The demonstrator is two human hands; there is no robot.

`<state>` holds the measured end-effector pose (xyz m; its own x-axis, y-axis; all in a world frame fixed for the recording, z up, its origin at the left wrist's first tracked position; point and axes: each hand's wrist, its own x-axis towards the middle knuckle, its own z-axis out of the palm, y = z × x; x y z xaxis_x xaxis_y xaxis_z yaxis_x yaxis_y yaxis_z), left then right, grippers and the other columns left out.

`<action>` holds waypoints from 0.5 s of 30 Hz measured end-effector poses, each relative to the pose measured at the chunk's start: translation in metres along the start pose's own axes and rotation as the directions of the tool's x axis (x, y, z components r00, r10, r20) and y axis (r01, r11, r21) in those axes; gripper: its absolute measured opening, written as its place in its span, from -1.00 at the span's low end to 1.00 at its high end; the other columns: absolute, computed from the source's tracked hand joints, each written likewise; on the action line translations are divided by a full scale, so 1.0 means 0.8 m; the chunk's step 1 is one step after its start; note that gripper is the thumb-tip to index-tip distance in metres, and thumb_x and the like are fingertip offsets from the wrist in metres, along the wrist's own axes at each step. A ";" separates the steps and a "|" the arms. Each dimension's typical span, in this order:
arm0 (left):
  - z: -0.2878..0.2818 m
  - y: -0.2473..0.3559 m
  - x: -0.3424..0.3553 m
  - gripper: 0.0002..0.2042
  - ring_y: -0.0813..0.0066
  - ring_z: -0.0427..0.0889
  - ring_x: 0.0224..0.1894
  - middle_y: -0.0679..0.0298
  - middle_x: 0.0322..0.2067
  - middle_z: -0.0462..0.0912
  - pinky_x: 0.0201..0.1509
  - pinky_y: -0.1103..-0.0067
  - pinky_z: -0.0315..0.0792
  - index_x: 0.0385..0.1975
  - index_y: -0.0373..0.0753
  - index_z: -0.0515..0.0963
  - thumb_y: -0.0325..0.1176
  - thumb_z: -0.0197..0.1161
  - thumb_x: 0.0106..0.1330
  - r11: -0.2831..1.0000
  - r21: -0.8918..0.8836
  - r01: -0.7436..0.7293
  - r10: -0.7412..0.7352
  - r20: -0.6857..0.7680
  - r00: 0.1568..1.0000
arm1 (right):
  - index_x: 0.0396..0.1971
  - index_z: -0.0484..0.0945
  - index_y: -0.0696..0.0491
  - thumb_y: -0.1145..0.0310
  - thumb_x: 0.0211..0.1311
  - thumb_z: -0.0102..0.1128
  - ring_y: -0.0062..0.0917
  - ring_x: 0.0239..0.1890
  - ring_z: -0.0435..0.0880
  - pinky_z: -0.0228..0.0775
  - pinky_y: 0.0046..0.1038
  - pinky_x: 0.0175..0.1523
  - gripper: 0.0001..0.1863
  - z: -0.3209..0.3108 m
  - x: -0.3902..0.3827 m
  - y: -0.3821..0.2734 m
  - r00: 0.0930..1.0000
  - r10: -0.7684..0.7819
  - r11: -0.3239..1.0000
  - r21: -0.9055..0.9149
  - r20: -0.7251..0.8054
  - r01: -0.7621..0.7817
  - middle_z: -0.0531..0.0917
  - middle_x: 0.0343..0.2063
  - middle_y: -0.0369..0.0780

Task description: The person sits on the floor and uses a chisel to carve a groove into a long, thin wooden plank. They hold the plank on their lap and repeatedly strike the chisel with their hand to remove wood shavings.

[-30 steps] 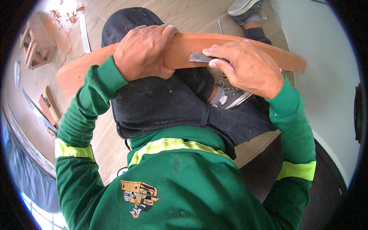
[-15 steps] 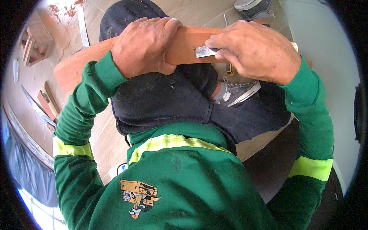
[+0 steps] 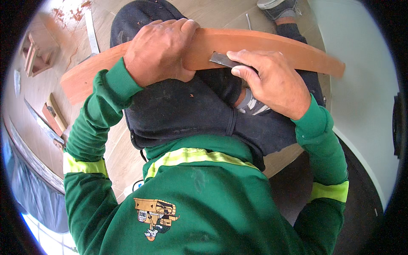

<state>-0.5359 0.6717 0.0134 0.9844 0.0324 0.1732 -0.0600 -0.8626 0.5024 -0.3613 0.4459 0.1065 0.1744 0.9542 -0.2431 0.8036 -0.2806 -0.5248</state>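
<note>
A long reddish-brown wooden board (image 3: 238,42) lies across my dark-trousered legs. My left hand (image 3: 159,51) is closed around its middle, thumb below and fingers over the far edge. In my right hand (image 3: 272,78) is a chisel (image 3: 222,59), whose flat grey blade points left. The blade's tip rests at a small dark spot on the board's face, just right of my left hand. My right palm and fingers hide the chisel's handle. The board's right end extends past my right hand.
At the far left stand a small wooden box (image 3: 42,53) and a flat metal strip (image 3: 91,32), with reddish shavings (image 3: 72,15) scattered nearby. A handsaw (image 3: 42,123) lies beside a wooden block (image 3: 54,114). A thin metal rod (image 3: 248,21) lies beyond the board. A pale wall (image 3: 361,80) rises at right.
My right hand has moved down and left, turning the chisel so its blade slants and its tip meets the dark spot. The board's right end is uncovered. My left hand stays put.
</note>
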 end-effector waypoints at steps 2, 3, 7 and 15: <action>-0.002 0.002 0.002 -0.13 -0.14 0.75 0.03 -0.03 -0.07 0.73 0.15 0.15 0.63 0.18 -0.28 0.46 -0.14 0.70 -0.23 1.000 0.015 0.003 -0.003 0.014 1.000 | 0.05 0.79 0.14 0.25 0.53 0.30 0.03 0.03 0.77 0.58 -0.02 0.22 -0.69 -0.004 -0.002 -0.005 0.999 0.038 0.999 0.014 0.020 -0.038 0.83 -0.05 0.01; -0.003 0.004 0.003 -0.13 -0.14 0.75 0.02 -0.03 -0.06 0.73 0.15 0.15 0.63 0.18 -0.27 0.46 -0.14 0.70 -0.23 1.000 0.025 0.011 -0.012 0.023 1.000 | 0.05 0.79 0.15 0.25 0.53 0.30 0.03 0.04 0.77 0.58 -0.02 0.22 -0.68 -0.007 -0.002 -0.005 0.998 0.060 0.998 0.035 0.025 -0.061 0.83 -0.04 0.02; -0.001 0.001 0.003 -0.14 -0.13 0.75 0.01 -0.03 -0.06 0.73 0.13 0.14 0.63 0.17 -0.28 0.46 -0.14 0.69 -0.23 1.000 -0.003 -0.007 0.007 -0.007 1.000 | 0.12 0.75 0.23 0.31 0.53 0.32 0.01 0.08 0.79 0.59 -0.13 0.24 -0.65 -0.011 -0.004 -0.010 0.983 0.164 0.968 0.179 0.082 -0.176 0.82 0.01 0.07; -0.002 0.007 0.005 -0.24 -0.03 0.78 -0.01 0.04 -0.18 0.73 0.09 0.19 0.62 0.07 -0.28 0.48 -0.14 0.68 -0.18 0.998 0.057 -0.001 0.003 -0.022 1.000 | -0.01 0.78 0.16 0.26 0.50 0.31 0.06 -0.03 0.77 0.59 0.01 0.13 -0.71 0.001 -0.004 -0.015 0.989 0.146 0.983 0.112 -0.007 -0.144 0.81 -0.14 0.05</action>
<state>-0.5324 0.6677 0.0184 0.9804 0.0411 0.1928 -0.0519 -0.8899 0.4532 -0.3722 0.4463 0.1130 0.2936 0.9036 -0.3119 0.7010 -0.4253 -0.5725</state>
